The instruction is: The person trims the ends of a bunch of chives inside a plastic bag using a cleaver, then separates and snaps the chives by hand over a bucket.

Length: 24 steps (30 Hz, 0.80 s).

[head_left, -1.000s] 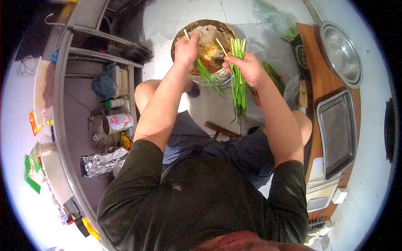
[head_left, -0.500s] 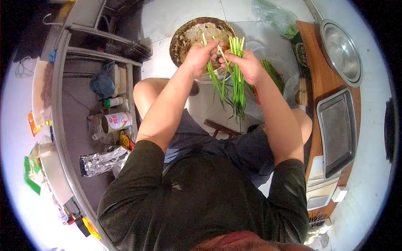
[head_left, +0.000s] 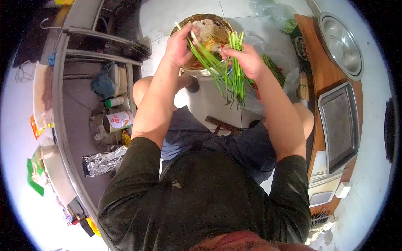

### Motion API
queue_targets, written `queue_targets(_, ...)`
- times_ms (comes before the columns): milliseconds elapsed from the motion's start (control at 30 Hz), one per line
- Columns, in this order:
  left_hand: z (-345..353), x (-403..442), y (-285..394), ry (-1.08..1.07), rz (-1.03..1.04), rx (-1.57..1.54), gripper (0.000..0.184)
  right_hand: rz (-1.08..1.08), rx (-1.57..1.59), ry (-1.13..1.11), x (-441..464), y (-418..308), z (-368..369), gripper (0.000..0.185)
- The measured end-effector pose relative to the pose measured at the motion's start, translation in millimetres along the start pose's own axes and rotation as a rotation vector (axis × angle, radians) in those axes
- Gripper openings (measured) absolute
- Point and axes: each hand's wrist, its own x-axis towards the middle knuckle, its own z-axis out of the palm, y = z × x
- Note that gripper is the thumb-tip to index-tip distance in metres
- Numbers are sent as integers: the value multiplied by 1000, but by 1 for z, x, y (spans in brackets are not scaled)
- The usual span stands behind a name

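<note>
My left hand (head_left: 181, 45) is closed on a few green stalks (head_left: 205, 58) with pale upper ends, and their leaves trail down to the right. A thicker bunch of green stalks (head_left: 237, 67) hangs from my right hand (head_left: 246, 58), whose fingers are wrapped round it. The leaf tips of the two lots meet between my knees. Beneath and behind both hands stands a round bucket (head_left: 204, 17) with a stained inner wall and mixed scraps inside.
More green stalks (head_left: 274, 70) lie on clear plastic right of my right hand. A metal basin (head_left: 342, 46) and a dark tray (head_left: 338, 127) stand on the wooden surface (head_left: 312, 44) at right. Shelves with a white can (head_left: 119, 121) are at left.
My left hand came over to my right hand, then moved back up and left with stalks in it. My right hand still holds its bunch, slightly higher.
</note>
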Motion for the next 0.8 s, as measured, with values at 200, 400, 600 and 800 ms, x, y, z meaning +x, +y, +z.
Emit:
queue_targets(200, 18, -6, -13, 39, 56, 453, 31, 26, 61, -13, 0, -1, 2, 20)
queue_targets(400, 37, -11, -24, -115, 194, 835, 15, 32, 87, -63, -1, 0, 1, 20)
queue_targets(600, 39, -11, -27, -41, 180, 919, 18, 31, 60, -12, -1, -4, 5, 19)
queue_targets(800, 38, -16, -15, -7, 34, 856, 21, 42, 72, 94, 2, -5, 5, 22)
